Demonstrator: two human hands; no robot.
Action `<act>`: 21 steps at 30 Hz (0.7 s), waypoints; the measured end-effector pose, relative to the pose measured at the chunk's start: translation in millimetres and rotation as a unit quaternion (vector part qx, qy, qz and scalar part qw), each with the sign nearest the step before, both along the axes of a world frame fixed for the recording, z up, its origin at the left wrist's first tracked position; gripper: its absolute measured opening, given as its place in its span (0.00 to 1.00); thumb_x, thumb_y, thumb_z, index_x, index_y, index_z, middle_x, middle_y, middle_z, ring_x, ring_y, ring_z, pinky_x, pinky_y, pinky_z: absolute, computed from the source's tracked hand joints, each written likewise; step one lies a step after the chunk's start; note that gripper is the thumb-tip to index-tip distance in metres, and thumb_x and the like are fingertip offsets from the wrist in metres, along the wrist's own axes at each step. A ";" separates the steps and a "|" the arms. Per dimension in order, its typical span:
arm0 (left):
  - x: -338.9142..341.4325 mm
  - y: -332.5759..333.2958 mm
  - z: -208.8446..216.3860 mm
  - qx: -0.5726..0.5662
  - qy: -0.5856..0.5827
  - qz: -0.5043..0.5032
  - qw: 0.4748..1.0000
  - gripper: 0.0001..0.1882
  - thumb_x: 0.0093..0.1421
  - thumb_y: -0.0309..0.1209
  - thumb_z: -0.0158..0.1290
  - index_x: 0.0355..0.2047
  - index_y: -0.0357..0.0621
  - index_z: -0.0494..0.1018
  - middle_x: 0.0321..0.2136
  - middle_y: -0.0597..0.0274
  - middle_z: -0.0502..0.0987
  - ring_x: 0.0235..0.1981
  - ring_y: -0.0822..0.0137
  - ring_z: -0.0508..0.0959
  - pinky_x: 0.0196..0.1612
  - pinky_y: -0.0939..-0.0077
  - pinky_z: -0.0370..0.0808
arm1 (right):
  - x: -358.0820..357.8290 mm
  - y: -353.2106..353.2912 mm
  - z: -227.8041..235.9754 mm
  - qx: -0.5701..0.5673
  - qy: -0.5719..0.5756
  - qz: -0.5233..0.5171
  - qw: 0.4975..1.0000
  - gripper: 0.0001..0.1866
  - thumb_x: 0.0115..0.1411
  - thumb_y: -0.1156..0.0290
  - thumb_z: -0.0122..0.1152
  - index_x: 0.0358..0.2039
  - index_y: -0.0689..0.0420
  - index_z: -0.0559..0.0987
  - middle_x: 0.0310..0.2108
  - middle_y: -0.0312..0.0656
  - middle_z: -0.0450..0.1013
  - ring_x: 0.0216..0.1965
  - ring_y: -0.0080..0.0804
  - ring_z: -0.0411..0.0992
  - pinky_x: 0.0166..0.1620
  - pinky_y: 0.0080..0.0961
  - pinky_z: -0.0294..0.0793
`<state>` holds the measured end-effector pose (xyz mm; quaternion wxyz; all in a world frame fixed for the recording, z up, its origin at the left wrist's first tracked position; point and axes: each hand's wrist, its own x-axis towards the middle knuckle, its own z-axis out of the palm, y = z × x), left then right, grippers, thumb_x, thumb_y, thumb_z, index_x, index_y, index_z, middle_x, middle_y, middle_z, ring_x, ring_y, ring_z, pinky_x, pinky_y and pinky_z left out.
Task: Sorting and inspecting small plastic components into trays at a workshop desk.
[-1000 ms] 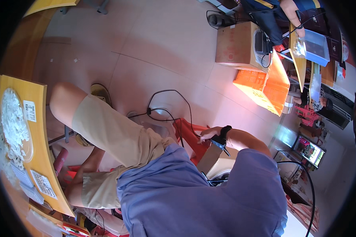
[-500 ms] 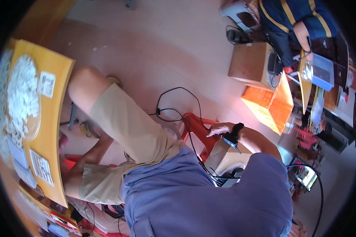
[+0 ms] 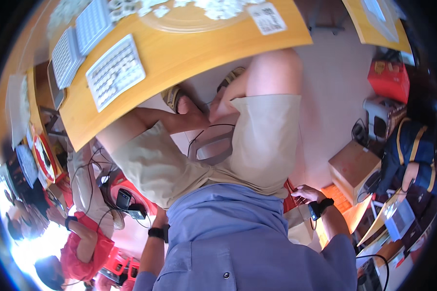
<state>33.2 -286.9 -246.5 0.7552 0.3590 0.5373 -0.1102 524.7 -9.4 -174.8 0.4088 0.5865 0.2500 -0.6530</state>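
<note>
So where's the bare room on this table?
The wooden table is bare along your edge, between the gridded tray and the white card. It's crowded left, by tray stacks, and farther back, by white pieces.

Table (image 3: pixel 194 53): was placed before the lap (image 3: pixel 209 175).
Table's left: a tray (image 3: pixel 115 72) was laid near the edge, stacked trays (image 3: pixel 67 58) set to its left.
Table's middle: pieces (image 3: pixel 221 7) were heaped on a disc (image 3: pixel 189 25).
Table's right: a card (image 3: pixel 267 18) was laid beside the disc.
Right side: a crate (image 3: pixel 336 195) was set between the right hand (image 3: pixel 310 194) and a carton (image 3: pixel 353 167).
</note>
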 end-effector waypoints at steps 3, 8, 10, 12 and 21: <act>6.7 -5.6 -11.7 0.017 0.005 0.032 0.999 0.24 0.58 0.32 0.56 0.55 0.41 0.71 0.43 0.51 0.79 0.43 0.63 0.79 0.41 0.67 0.76 | 14.6 3.5 -11.8 0.126 -0.009 0.056 0.990 0.28 0.57 0.57 0.63 0.53 0.62 0.71 0.36 0.42 0.76 0.34 0.31 0.77 0.37 0.29 0.75; 6.1 -0.7 -36.5 0.046 0.003 0.065 0.997 0.23 0.58 0.31 0.55 0.55 0.41 0.71 0.43 0.51 0.79 0.43 0.64 0.79 0.40 0.67 0.77 | 47.2 36.5 -37.0 0.218 -0.003 0.018 0.976 0.21 0.57 0.69 0.65 0.49 0.63 0.74 0.35 0.45 0.77 0.32 0.30 0.77 0.34 0.26 0.76; 8.7 -2.0 -47.5 0.059 -0.005 0.085 0.995 0.23 0.58 0.31 0.55 0.55 0.41 0.72 0.42 0.51 0.79 0.42 0.65 0.79 0.40 0.67 0.77 | 51.0 44.3 -16.8 0.294 0.011 -0.037 0.955 0.17 0.58 0.72 0.61 0.48 0.63 0.74 0.35 0.44 0.77 0.29 0.29 0.76 0.32 0.23 0.75; 14.8 -5.7 -57.3 0.066 -0.012 0.111 0.992 0.23 0.58 0.31 0.55 0.54 0.41 0.72 0.42 0.51 0.79 0.42 0.65 0.79 0.40 0.67 0.77 | 73.5 65.0 -13.3 0.294 -0.025 -0.068 0.953 0.16 0.59 0.73 0.62 0.48 0.60 0.75 0.32 0.42 0.76 0.28 0.29 0.76 0.31 0.26 0.75; 70.5 -97.8 -70.9 0.032 0.042 0.282 0.958 0.21 0.58 0.30 0.55 0.54 0.41 0.73 0.41 0.52 0.80 0.41 0.67 0.80 0.38 0.68 0.78 | 38.9 104.1 6.3 0.325 0.000 0.016 0.946 0.11 0.63 0.72 0.58 0.43 0.63 0.73 0.30 0.45 0.77 0.26 0.32 0.79 0.27 0.25 0.79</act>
